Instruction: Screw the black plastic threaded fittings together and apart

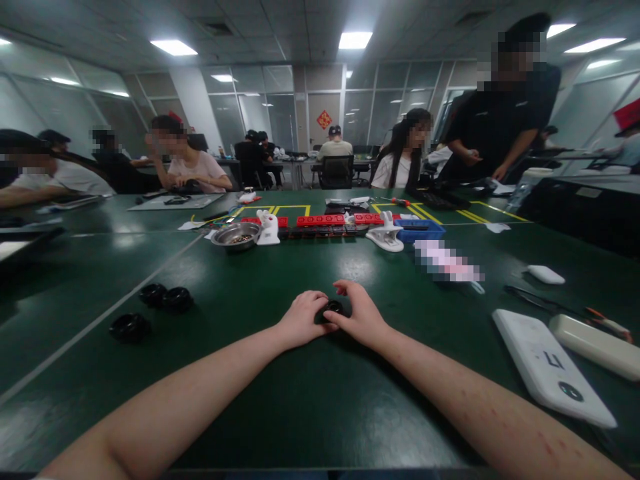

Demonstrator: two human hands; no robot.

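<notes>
My left hand (303, 317) and my right hand (359, 313) meet at the middle of the green table (310, 400). Both curl their fingers around a small black round part (333, 308), which shows only in the gap between them. To the left lie three more black round parts: two side by side (166, 297) and one nearer me (130, 327).
Far across the table are a metal bowl (236, 235), white clamps (385, 237), red strips (320, 220) and a blue tray (420, 230). At right lie a white flat device (550, 367), a white case (595, 345) and tweezers (530, 297). Other people sit and stand around the far side.
</notes>
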